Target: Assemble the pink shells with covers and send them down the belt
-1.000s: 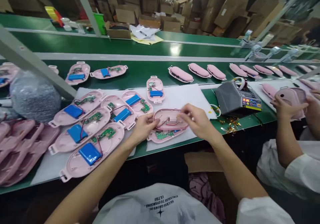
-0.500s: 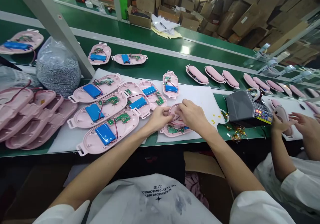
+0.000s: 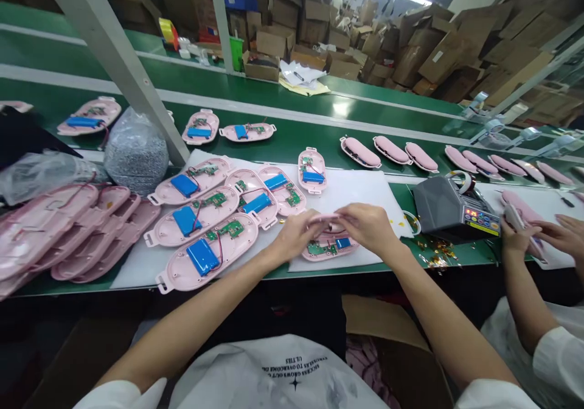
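Here I have both hands down at the near edge of the green bench (image 3: 68,278), on the white sheet (image 3: 365,190) that covers its middle. My left hand (image 3: 296,234) and right hand (image 3: 368,226) are pinched from either side on a pink cover shell (image 3: 326,221), fingers closed on its rim, holding it nearly flat just above the pink base half (image 3: 329,248) that lies on the sheet near its front edge. The base's green circuit board (image 3: 314,249) and blue battery (image 3: 343,243) show beneath the cover, so the two halves are not yet shut together. I judge the step in hand to be fitting the cover onto its base. The next move, as I read it, calls for lining up the outlines all round, keeping the thin wires inside the rim, and pressing evenly so nothing gets nipped at the seam. To my left, a cluster of open bases (image 3: 214,226) with batteries waits on the sheet, and a stack of empty pink shells (image 3: 68,232) lies toward the bench's left end. To my right stands a grey tape dispenser (image 3: 449,208), and beyond it a co-worker's hands (image 3: 538,235) handle another pink piece.
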Demonstrator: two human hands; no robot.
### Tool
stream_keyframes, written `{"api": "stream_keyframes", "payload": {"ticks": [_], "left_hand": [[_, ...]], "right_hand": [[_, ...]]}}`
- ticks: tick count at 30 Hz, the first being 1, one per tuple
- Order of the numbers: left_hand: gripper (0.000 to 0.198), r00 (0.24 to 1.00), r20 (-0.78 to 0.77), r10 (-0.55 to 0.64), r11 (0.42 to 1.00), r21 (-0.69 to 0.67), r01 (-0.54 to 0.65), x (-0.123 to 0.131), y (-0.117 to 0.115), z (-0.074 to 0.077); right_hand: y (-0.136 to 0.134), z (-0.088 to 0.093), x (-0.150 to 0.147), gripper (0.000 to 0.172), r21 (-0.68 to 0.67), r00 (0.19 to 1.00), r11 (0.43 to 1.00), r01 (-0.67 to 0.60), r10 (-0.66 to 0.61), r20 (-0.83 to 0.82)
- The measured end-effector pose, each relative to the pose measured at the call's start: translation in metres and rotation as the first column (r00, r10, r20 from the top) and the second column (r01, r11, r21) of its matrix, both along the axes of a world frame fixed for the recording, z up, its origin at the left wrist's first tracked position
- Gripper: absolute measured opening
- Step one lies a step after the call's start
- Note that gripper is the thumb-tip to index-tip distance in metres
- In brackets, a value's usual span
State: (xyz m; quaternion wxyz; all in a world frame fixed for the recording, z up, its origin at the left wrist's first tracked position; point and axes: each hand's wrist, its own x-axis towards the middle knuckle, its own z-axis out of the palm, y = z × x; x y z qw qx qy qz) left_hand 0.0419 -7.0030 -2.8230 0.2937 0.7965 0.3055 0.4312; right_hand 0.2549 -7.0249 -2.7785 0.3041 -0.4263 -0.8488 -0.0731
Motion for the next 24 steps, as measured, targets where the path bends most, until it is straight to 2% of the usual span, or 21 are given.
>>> {"api": "stream_keyframes", "payload": {"ticks": [2,3,4,6,7,8,9,11,13,14,16,18,19,22,24], "left_hand": [[0.034,0.992,-0.113,-0.065,0.993,0.092,0.075,-0.009,-0.01,0.0],[0.042,0.975,-0.202,-0.097,0.981,0.143,0.128,-0.014,-0.016,0.002],[0.049,0.94,-0.319,-0.122,0.965,0.183,0.187,-0.021,-0.022,0.005],[0.066,0.823,-0.554,-0.126,0.939,0.2,0.279,-0.035,-0.029,0.02],[0.072,0.77,-0.629,-0.108,0.938,0.192,0.289,-0.042,-0.028,0.031],[0.073,0.743,-0.665,-0.077,0.943,0.192,0.271,-0.05,-0.021,0.044],[0.065,0.743,-0.669,-0.018,0.955,0.209,0.212,-0.058,-0.008,0.06],[0.04,0.772,-0.604,0.197,0.96,0.277,-0.028,-0.074,0.036,0.096],[0.031,0.719,-0.532,0.446,0.893,0.31,-0.325,-0.088,0.096,0.133],[0.031,0.679,-0.515,0.524,0.852,0.318,-0.416,-0.094,0.127,0.149],[0.031,0.608,-0.508,0.611,0.788,0.315,-0.529,-0.103,0.181,0.173],[0.035,0.565,-0.515,0.644,0.754,0.302,-0.584,-0.107,0.218,0.183],[0.036,0.552,-0.522,0.65,0.745,0.296,-0.598,-0.108,0.231,0.184],[0.029,0.526,-0.536,0.66,0.731,0.299,-0.614,-0.114,0.253,0.183],[0.025,0.51,-0.517,0.688,0.709,0.327,-0.625,-0.122,0.254,0.189]], "right_hand": [[-0.01,-0.008,-0.001,0.018,0.003,0.989,0.996,-0.093,0.092,0.119],[-0.013,-0.014,-0.002,0.024,-0.021,0.977,0.993,-0.117,0.119,0.177],[-0.014,-0.02,-0.003,0.043,-0.056,0.965,0.991,-0.122,0.131,0.228],[-0.012,-0.033,-0.005,0.089,-0.131,0.945,0.987,-0.09,0.127,0.301],[-0.01,-0.038,-0.005,0.103,-0.165,0.94,0.984,-0.073,0.123,0.319],[-0.007,-0.041,-0.004,0.108,-0.195,0.938,0.979,-0.066,0.128,0.323],[-0.004,-0.041,-0.001,0.107,-0.218,0.94,0.974,-0.066,0.134,0.313],[0.007,-0.033,0.008,0.1,-0.212,0.967,0.976,-0.04,0.092,0.239],[0.029,-0.013,0.016,0.093,-0.161,0.991,0.984,0.072,-0.051,0.126],[0.047,0.0,0.016,0.089,-0.139,0.986,0.978,0.157,-0.149,0.071],[0.094,0.029,0.008,0.085,-0.159,0.936,0.923,0.349,-0.35,0.023],[0.152,0.056,-0.011,0.087,-0.235,0.874,0.845,0.481,-0.482,0.056],[0.181,0.069,-0.023,0.088,-0.263,0.864,0.826,0.498,-0.499,0.068],[0.251,0.095,-0.058,0.09,-0.33,0.879,0.822,0.465,-0.474,0.055],[0.275,0.104,-0.077,0.093,-0.361,0.892,0.83,0.425,-0.452,0.012]]}}
